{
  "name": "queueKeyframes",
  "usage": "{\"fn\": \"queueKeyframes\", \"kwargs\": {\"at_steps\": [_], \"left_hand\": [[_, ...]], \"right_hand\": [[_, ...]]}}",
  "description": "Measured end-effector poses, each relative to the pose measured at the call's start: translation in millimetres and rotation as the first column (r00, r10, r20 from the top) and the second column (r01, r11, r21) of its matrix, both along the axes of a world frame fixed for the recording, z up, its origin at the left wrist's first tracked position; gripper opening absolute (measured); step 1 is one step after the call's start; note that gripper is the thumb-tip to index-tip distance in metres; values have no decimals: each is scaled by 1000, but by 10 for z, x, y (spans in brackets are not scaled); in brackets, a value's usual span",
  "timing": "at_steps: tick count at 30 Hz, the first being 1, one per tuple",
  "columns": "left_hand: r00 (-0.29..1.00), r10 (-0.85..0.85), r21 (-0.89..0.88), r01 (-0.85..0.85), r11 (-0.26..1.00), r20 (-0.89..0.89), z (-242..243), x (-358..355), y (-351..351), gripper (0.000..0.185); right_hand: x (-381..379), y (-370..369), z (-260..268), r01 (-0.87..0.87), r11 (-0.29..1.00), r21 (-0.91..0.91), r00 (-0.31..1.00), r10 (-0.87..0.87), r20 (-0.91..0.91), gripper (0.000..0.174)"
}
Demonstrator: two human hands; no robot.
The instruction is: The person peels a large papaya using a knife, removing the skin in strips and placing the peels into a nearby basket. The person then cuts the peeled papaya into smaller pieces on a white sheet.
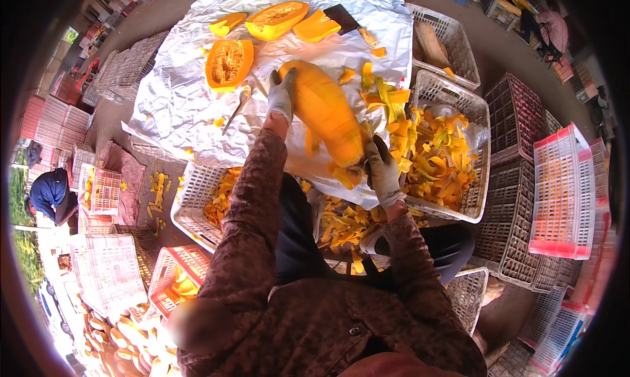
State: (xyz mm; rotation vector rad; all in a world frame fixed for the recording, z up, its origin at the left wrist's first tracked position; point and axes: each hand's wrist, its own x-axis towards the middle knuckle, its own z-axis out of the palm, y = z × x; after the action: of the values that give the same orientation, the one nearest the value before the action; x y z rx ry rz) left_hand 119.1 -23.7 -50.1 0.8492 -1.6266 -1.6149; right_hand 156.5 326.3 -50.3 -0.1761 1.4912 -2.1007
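A large peeled pumpkin point(325, 109), long and orange, lies tilted over the table in front of me, slightly blurred. My left hand point(282, 95), in a pale work glove, grips its far end from the left side. At the near end, my gloved right hand point(384, 172) has its fingers curled against the pumpkin. A greenish scrap of peel point(367, 128) shows by those fingertips; whether they hold a small tool is hidden. Left of the pumpkin lies a metal spoon point(238, 106). Beyond it are a seeded pumpkin half point(229, 66) and another half point(276, 20).
Crumpled white sheeting point(182, 106) covers the table. A cleaver point(344, 20) lies at the far right, by cut pumpkin pieces point(316, 26). A crate of peelings point(480, 180) stands right; another crate point(184, 219) stands left. Peelings point(349, 224) cover the ground between my feet. A person point(49, 195) bends far left.
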Motion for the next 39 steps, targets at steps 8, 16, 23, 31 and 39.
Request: {"fn": "queueKeyframes", "kwargs": {"at_steps": [8,16,23,31,39], "left_hand": [[857,-176,-686,497,531,485,525,-451,155,42],[813,-93,-746,566,351,574,761,-485,411,35],[752,-226,-785,600,-154,619,693,-795,230,26],[758,-402,-855,417,-308,514,633,-807,208,26],[688,-481,-787,617,-8,544,454,-825,97,27]], "right_hand": [[-117,31,189,182,793,581,657,341,-672,67],[-993,-510,600,203,735,647,704,350,-618,47],[-1056,-696,465,234,748,621,551,424,-718,43],[-150,-77,412,315,772,552,333,455,-826,46],[-295,27,527,98,843,529,719,307,-623,36]]}}
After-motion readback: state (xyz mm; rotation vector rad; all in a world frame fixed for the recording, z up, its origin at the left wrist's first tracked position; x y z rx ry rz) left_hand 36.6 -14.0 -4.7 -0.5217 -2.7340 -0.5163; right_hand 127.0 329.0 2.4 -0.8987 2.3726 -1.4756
